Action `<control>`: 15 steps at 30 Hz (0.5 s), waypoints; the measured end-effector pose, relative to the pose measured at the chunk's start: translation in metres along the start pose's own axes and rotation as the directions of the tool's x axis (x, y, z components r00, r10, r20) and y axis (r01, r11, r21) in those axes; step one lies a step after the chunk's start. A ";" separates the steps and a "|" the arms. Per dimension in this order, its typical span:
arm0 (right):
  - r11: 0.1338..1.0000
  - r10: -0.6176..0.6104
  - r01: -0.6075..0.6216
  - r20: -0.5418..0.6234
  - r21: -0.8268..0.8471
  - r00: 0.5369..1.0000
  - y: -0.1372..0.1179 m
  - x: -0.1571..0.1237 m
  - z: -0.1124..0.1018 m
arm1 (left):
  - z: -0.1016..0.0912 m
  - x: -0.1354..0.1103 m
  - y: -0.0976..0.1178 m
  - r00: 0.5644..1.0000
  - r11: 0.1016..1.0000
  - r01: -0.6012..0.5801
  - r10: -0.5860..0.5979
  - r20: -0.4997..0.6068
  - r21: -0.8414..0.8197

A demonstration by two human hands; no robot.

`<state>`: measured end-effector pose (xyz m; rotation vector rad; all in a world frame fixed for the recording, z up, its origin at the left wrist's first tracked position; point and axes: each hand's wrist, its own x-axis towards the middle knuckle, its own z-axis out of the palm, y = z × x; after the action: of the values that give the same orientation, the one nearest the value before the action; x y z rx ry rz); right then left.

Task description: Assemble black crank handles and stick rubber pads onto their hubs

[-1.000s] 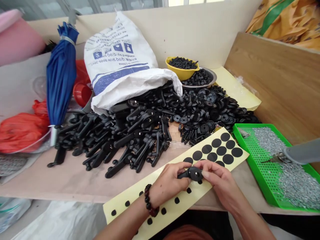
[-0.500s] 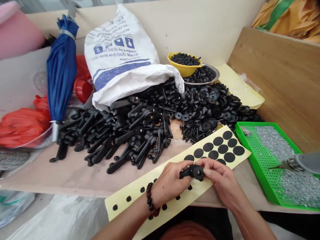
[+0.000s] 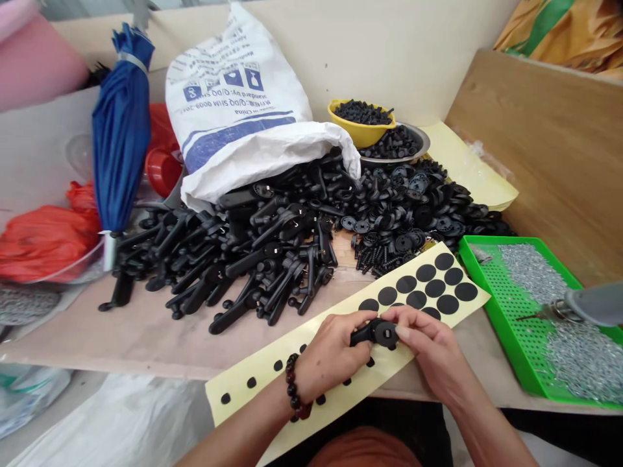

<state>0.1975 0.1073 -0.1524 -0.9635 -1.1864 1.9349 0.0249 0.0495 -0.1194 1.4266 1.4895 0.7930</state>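
From my remote view, my left hand [image 3: 331, 347] pinches the black crank [image 3: 374, 332] by its arm, fingers closed, above the yellow sheet [image 3: 263, 368]. My right hand's [image 3: 428, 344] thumb and index fingers pinch the edge of its round end. Beyond the sheet, a handle heap [image 3: 248, 263] covers the desk [image 3: 121, 344]; right of the sheet sits the green tray [image 3: 503, 318], holding small metal pieces [image 3: 584, 363].

The held handle [image 3: 385, 334] is showing smooth, matt plastic, the sticker sheet [image 3: 335, 395] is looking papery and slick, metal pieces [image 3: 584, 363] are glinting against the perforated plastic tray [image 3: 501, 298], and the side board [image 3: 535, 149] is showing wood grain.
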 end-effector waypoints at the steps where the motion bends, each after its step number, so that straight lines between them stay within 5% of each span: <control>1: 1.000 -0.010 0.010 -0.001 -0.007 1.000 0.001 0.000 0.000 | 0.000 0.000 0.000 1.000 1.000 -0.003 0.003 0.002 0.000; 15: 0.994 -0.075 0.076 0.015 -0.081 0.997 0.008 0.000 -0.004 | -0.002 -0.005 0.002 1.000 1.000 0.006 -0.006 -0.003 -0.006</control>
<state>0.1992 0.1062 -0.1612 -0.9368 -1.2994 1.8481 0.0232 0.0454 -0.1160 1.4166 1.4917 0.7964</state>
